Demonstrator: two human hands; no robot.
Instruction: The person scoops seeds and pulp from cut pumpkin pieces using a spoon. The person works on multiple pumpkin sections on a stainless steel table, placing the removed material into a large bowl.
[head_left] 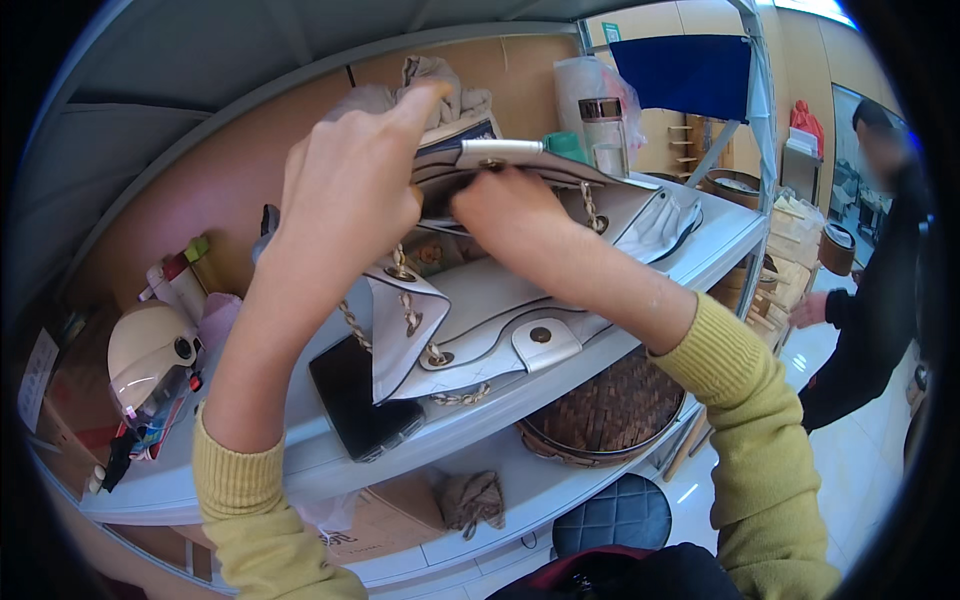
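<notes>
A white handbag (470, 310) with gold-and-white chain straps and snap tabs lies gaping on a white shelf. My left hand (345, 180) is closed at its far rim, the thumb on the near side and the index finger stretched beyond. Into the bag's mouth reaches my right hand (510, 205); its fingertips are hidden inside, so what they touch does not show. Something small and patterned (432, 255) shows in the opening below my hands. Partly under the bag's near left corner lies a black phone (350, 400).
A cream helmet (150, 345) stands at left, a clear bottle (603, 135) and grey cloth (440, 90) behind the bag. The lower shelf holds a woven basket (610, 405) and a cardboard box (390, 520). Below is a dark stool (612, 515). A person in black (870, 300) stands at right.
</notes>
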